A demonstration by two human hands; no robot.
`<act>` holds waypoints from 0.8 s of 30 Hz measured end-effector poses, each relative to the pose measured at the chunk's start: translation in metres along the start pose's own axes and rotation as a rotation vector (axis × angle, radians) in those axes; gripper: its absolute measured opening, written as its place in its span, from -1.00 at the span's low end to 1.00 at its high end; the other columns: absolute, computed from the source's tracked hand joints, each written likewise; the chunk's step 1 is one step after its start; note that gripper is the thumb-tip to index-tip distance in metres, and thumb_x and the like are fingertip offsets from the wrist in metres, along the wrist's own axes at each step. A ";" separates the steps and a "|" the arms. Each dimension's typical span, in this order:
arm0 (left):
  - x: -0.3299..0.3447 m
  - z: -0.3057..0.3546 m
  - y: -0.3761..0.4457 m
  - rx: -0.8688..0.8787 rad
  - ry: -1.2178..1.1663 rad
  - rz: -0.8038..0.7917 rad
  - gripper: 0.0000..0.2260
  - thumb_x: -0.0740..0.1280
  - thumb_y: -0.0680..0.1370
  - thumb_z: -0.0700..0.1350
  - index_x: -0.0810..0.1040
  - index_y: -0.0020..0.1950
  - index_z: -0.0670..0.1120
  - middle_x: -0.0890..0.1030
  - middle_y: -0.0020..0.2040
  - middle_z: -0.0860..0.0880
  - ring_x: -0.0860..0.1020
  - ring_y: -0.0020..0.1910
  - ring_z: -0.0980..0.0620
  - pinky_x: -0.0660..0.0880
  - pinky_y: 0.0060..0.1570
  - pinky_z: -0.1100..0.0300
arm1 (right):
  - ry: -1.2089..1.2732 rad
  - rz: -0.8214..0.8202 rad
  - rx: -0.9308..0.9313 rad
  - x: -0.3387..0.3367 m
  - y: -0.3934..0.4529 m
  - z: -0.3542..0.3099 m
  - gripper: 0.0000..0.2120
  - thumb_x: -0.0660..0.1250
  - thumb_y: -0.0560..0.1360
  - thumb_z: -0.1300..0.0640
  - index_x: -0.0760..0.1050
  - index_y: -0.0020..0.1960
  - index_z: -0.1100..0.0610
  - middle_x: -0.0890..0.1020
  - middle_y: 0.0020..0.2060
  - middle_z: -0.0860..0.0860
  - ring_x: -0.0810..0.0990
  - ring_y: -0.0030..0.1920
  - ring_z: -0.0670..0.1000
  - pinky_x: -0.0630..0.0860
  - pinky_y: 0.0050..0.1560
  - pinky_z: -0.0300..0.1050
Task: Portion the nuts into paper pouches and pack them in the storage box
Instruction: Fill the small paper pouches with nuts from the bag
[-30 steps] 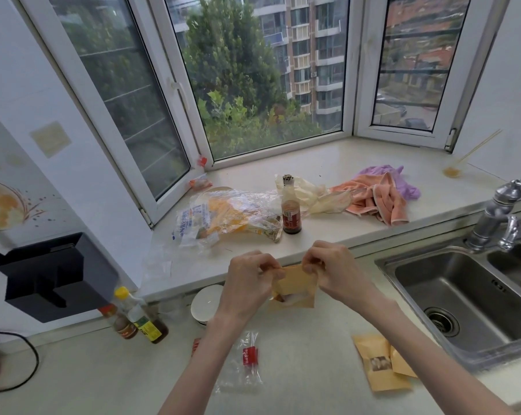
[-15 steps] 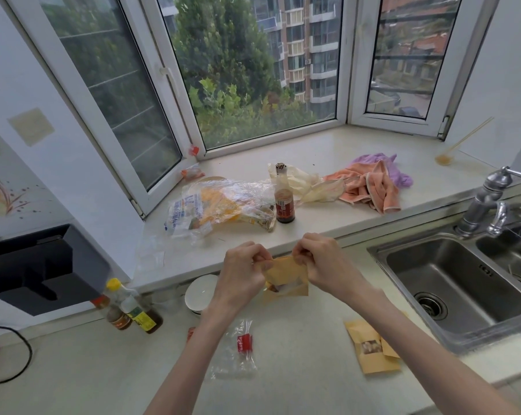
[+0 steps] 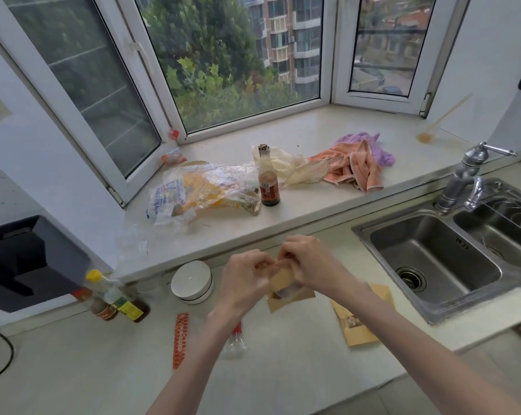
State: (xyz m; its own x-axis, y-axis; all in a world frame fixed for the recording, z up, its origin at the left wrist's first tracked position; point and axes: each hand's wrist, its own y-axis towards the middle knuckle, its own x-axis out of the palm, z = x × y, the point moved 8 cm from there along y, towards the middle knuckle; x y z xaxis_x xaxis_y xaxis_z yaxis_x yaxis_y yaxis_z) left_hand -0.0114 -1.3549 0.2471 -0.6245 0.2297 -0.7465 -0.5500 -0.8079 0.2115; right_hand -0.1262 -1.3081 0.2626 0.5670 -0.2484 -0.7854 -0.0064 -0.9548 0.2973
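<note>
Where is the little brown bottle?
The bottle stands upright on the windowsill, mid-frame, between the plastic bag and the orange cloth.

Pouch (image 3: pixel 283 278) showing tan kraft paper with a pale clear window. Second pouch (image 3: pixel 356 332) lying same tan, brown nuts showing through its window. Surface (image 3: pixel 73 369) reading off-white, faintly speckled. Strip (image 3: pixel 179 339) showing orange-red with a fine printed pattern. Bowl (image 3: pixel 192 281) gleaming plain white. Bottle (image 3: pixel 268 182) wearing a dark brown body and red-and-white label. Towel (image 3: pixel 353 169) lying salmon-orange beside a lilac cloth (image 3: pixel 367 145). Sink (image 3: pixel 433 259) shining grey steel. Small bottle (image 3: pixel 112 292) carrying a yellow cap and yellow-green label.
</note>
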 end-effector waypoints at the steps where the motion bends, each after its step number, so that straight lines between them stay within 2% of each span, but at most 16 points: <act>1: 0.004 0.002 -0.002 0.000 -0.005 -0.003 -0.84 0.38 0.39 0.07 0.68 -0.18 0.03 0.66 -0.25 0.09 0.59 -0.22 0.05 0.52 -0.22 0.02 | -0.006 -0.001 0.010 0.001 -0.002 0.003 -0.91 0.30 0.39 0.32 0.58 -0.18 0.22 0.60 -0.21 0.07 0.53 -0.17 0.05 0.47 -0.16 -0.08; 3: 0.008 0.009 -0.004 0.041 0.048 0.001 -0.80 0.33 0.42 0.12 0.67 -0.16 0.04 0.66 -0.23 0.10 0.58 -0.22 0.08 0.51 -0.23 0.05 | -0.020 -0.002 0.029 0.001 -0.005 0.009 -0.92 0.32 0.37 0.32 0.58 -0.19 0.23 0.61 -0.24 0.07 0.53 -0.20 0.06 0.48 -0.16 -0.01; 6: 0.013 0.019 0.001 0.112 0.116 0.001 -0.91 0.39 0.44 0.02 0.61 -0.21 0.02 0.62 -0.26 0.10 0.55 -0.24 0.06 0.46 -0.31 0.10 | 0.043 0.045 0.060 -0.001 -0.012 0.016 -0.93 0.33 0.36 0.35 0.57 -0.22 0.24 0.59 -0.27 0.06 0.52 -0.24 0.04 0.48 -0.18 -0.03; 8: 0.014 0.018 0.005 0.099 0.099 0.010 -0.91 0.40 0.41 0.00 0.58 -0.25 0.01 0.59 -0.31 0.10 0.52 -0.28 0.06 0.39 -0.35 0.14 | 0.150 0.122 0.109 -0.004 -0.017 0.023 -0.92 0.34 0.38 0.37 0.56 -0.23 0.23 0.58 -0.27 0.03 0.52 -0.24 0.00 0.47 -0.20 -0.14; 11: 0.027 0.007 0.005 0.016 -0.011 -0.012 -0.93 0.45 0.39 -0.05 0.60 -0.28 0.03 0.59 -0.37 0.10 0.52 -0.33 0.08 0.42 -0.36 0.14 | 0.313 0.169 0.242 0.003 -0.028 0.045 -0.93 0.41 0.40 0.27 0.59 -0.17 0.12 0.61 -0.26 -0.06 0.55 -0.22 -0.11 0.42 -0.21 -0.38; 14: 0.048 -0.009 -0.001 -0.077 -0.157 -0.049 -0.91 0.49 0.39 -0.12 0.66 -0.29 0.05 0.60 -0.40 0.15 0.52 -0.38 0.18 0.44 -0.39 0.23 | 0.454 0.036 0.406 0.030 -0.049 0.078 -0.89 0.44 0.44 0.13 0.56 -0.05 0.04 0.63 -0.18 -0.07 0.58 -0.14 -0.11 0.50 -0.17 -0.32; 17: 0.068 -0.012 -0.006 -0.102 -0.211 -0.070 -0.90 0.52 0.40 -0.16 0.69 -0.27 0.04 0.61 -0.40 0.22 0.53 -0.37 0.26 0.37 -0.40 0.43 | 0.564 -0.136 0.521 0.056 -0.077 0.103 -0.83 0.43 0.46 0.06 0.55 0.03 0.05 0.65 -0.12 -0.05 0.62 -0.09 -0.09 0.57 -0.14 -0.27; 19: 0.077 -0.011 -0.005 -0.118 -0.234 -0.076 -0.90 0.52 0.41 -0.15 0.70 -0.25 0.05 0.61 -0.38 0.24 0.54 -0.33 0.28 0.39 -0.39 0.44 | 0.581 -0.223 0.556 0.068 -0.095 0.113 -0.79 0.43 0.46 0.02 0.54 0.03 0.08 0.65 -0.11 -0.03 0.62 -0.10 -0.08 0.56 -0.15 -0.26; 21: 0.084 -0.010 -0.002 -0.130 -0.255 -0.074 -0.91 0.51 0.43 -0.15 0.71 -0.22 0.04 0.61 -0.37 0.26 0.55 -0.29 0.31 0.41 -0.36 0.45 | 0.622 -0.243 0.591 0.074 -0.113 0.121 -0.83 0.43 0.45 0.05 0.54 0.00 0.06 0.66 -0.11 -0.04 0.64 -0.12 -0.07 0.60 -0.21 -0.19; 24: 0.096 -0.006 0.001 -0.152 -0.308 -0.084 -0.91 0.50 0.45 -0.17 0.71 -0.20 0.03 0.63 -0.34 0.25 0.56 -0.27 0.33 0.42 -0.32 0.47 | 0.728 -0.168 0.644 0.073 -0.138 0.133 -0.88 0.40 0.47 0.12 0.53 0.00 0.01 0.68 -0.17 -0.04 0.69 -0.23 0.04 0.54 -0.44 -0.17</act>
State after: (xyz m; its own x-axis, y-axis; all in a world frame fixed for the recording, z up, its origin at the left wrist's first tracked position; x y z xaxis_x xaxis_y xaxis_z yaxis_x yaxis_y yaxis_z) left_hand -0.0686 -1.3375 0.1719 -0.7310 0.4331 -0.5273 -0.5323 -0.8454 0.0435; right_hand -0.1933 -1.2164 0.0926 0.9688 -0.1463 -0.2001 -0.2042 -0.9288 -0.3094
